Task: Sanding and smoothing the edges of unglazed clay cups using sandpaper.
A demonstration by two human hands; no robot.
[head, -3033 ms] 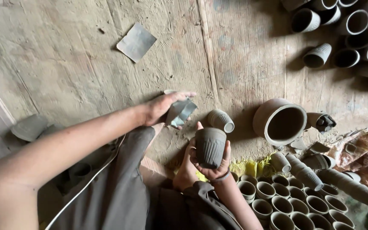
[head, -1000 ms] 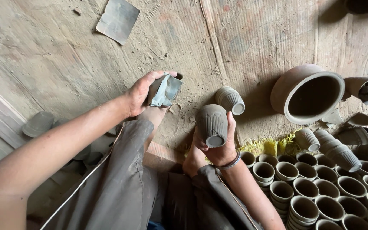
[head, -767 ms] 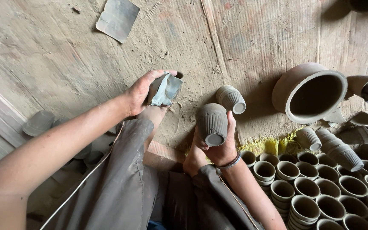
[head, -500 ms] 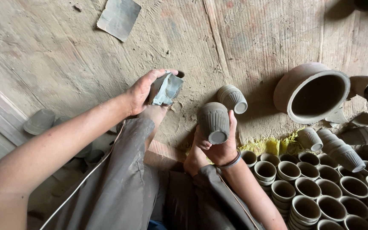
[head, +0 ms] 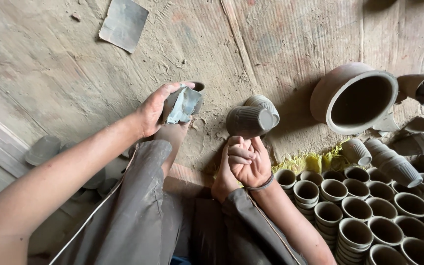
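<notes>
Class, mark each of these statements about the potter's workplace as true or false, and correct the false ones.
1. The left hand grips a grey crumpled sheet. True.
2. The right hand clasps the ribbed clay cup firmly. False: the cup sits just above the loosely curled fingers; whether they touch it cannot be told.
3. The large clay pot stands upright. False: it lies tilted, its mouth showing.
4. Many small clay cups are stacked at the lower right. True.
5. A flat grey sheet lies on the floor. True.
</notes>
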